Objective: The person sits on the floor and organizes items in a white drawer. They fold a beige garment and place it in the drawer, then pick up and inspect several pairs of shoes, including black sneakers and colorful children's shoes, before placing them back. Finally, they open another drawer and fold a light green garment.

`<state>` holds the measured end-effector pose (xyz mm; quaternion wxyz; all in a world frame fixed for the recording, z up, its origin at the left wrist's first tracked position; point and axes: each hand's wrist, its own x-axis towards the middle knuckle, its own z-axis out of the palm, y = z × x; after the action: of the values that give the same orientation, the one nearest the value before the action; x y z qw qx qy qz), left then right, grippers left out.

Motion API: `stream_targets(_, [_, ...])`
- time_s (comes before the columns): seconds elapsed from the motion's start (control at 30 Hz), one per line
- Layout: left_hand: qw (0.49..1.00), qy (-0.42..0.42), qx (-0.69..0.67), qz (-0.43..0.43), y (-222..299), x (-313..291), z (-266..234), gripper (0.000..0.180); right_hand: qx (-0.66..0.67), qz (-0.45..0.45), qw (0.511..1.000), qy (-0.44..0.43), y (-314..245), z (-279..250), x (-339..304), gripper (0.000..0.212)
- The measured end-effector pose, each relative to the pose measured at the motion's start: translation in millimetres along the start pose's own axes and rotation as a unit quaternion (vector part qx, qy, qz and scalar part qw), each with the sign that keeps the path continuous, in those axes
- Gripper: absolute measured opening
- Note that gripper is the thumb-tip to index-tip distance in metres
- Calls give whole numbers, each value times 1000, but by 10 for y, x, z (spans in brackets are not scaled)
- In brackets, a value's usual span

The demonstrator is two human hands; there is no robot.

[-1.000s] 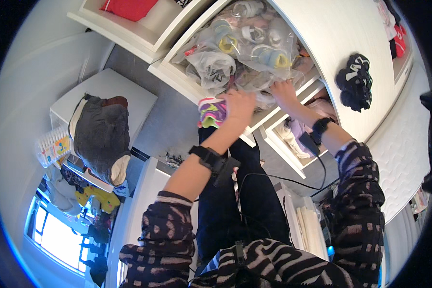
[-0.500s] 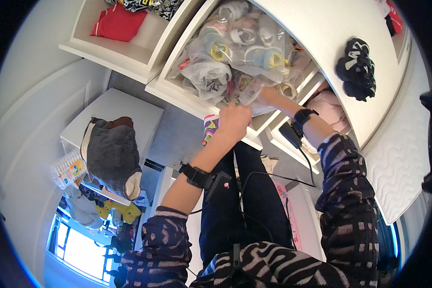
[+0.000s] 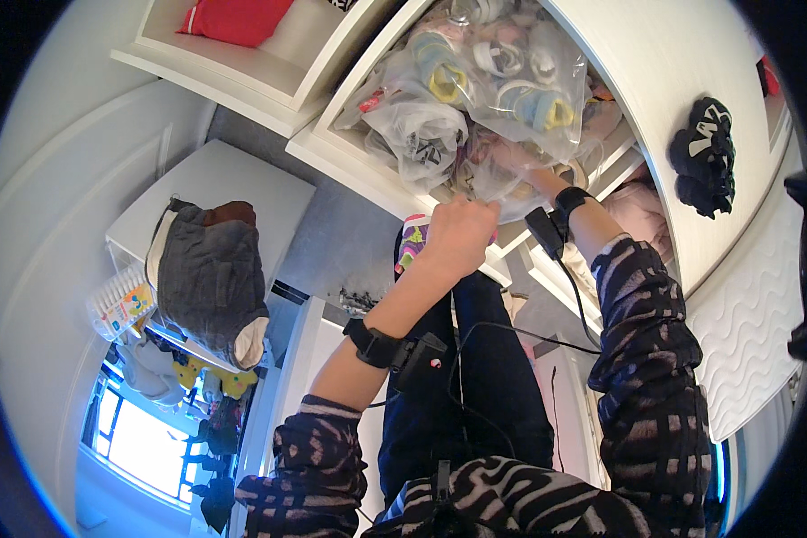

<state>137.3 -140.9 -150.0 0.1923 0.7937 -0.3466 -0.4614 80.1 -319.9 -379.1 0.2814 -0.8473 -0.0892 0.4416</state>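
An open white drawer in front of me holds several children's shoes in clear plastic bags. My left hand is closed at the drawer's front edge, pinching the rim of a clear plastic bag. My right hand reaches into that bag, its fingers blurred behind the plastic. Beside it lie a bag with blue-and-yellow shoes and a crumpled whitish bag. A colourful shoe on my foot shows below my left hand.
On the white top at right lies a pair of black shoes. A grey garment rests on a white cabinet at left. Another open compartment holds red cloth. A black cable hangs between my wrists.
The view has shifted, so the drawer and shoes sit farther right in it. My right hand appears slightly deeper in the bag; my left hand stays closed at its rim.
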Motion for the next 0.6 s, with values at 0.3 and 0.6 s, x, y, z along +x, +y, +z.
stream_targets(0.3, [999, 25, 39, 1, 59, -15, 70, 22, 69, 200, 976, -53, 348, 475, -289, 36])
stream_targets(0.6, [999, 30, 41, 7, -67, -1, 136, 27, -84, -94, 974, 190, -264, -164, -429, 19])
